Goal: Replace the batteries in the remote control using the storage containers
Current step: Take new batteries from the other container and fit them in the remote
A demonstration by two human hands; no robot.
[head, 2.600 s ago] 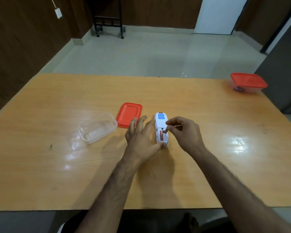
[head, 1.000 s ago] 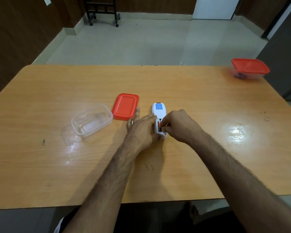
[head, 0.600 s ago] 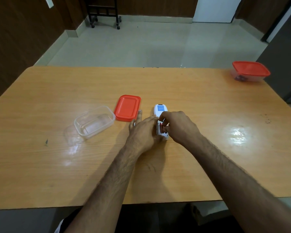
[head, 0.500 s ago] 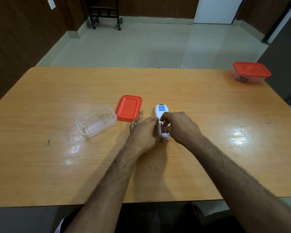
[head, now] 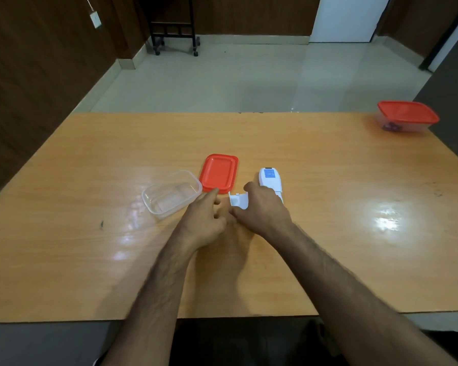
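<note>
Head view: right hand (head: 262, 211) pinches white battery cover (head: 238, 201) beside remote control (head: 270, 180) at worktop (head: 354, 233) centre. Left hand (head: 204, 217) loosely curled, empty. Lidless clear container (head: 171, 194) at 9 o'clock of remote control.

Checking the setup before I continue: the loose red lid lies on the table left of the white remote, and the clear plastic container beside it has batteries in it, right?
Not quite. The head view shows the open clear plastic container empty. The loose red lid does lie on the wooden table, left of the white remote.
</note>
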